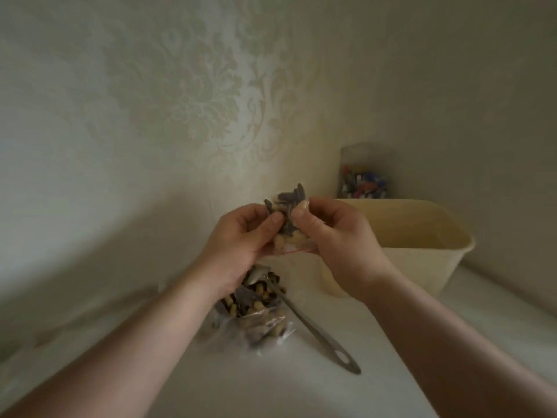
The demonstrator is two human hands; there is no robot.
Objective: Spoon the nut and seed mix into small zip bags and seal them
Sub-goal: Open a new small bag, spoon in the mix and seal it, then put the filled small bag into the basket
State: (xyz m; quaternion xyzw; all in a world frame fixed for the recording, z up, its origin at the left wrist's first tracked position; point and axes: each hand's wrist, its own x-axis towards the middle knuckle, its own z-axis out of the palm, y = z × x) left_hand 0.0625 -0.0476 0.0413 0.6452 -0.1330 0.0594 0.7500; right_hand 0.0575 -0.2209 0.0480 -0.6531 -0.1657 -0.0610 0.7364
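Left hand (241,236) and right hand (334,236) pinch a filled small zip bag (286,218) between them; its long axis runs upright, red zip edge lowest; the spoon (313,327) lies beside the mix bag (256,309).

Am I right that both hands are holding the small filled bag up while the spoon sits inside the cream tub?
Not quite. In the head view both hands, left hand and right hand, hold the small bag, but the spoon lies on the table beside the big bag of mix, outside the cream tub.
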